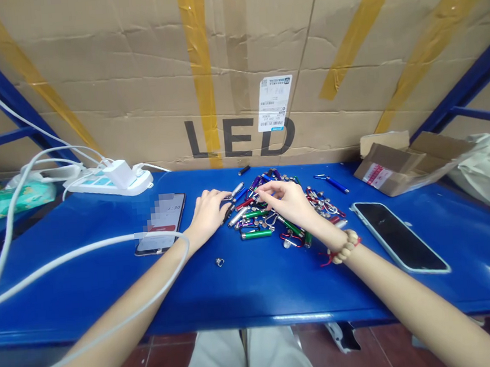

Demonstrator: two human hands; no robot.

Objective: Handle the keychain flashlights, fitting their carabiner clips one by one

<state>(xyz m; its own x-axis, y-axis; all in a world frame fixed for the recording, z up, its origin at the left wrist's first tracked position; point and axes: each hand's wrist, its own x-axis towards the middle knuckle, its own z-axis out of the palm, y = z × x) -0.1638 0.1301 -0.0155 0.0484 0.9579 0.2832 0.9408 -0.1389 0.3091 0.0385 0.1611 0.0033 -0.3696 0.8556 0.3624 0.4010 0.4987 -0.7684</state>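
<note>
A pile of small metal keychain flashlights (256,234) in green, blue, purple, red and silver, with carabiner clips, lies mid-table. My left hand (207,212) rests at the pile's left edge, fingers curled and thumb at a black keychain flashlight (229,213); its grip is partly hidden. Just beyond those fingertips lies a silver flashlight (237,190). Above the pile, my right hand (287,200) has thumb and forefinger drawn together in a pinch. Whatever sits between those fingertips is too small to name. One small silver metal piece (219,262) lies apart, nearer the front edge.
A phone (163,221) lies left, crossed by a white cable (105,244); another phone (399,236) lies right. Behind are a power strip (137,183), a black tube (244,170), a blue flashlight (337,184), an open carton (396,163) and a large cardboard box (136,90).
</note>
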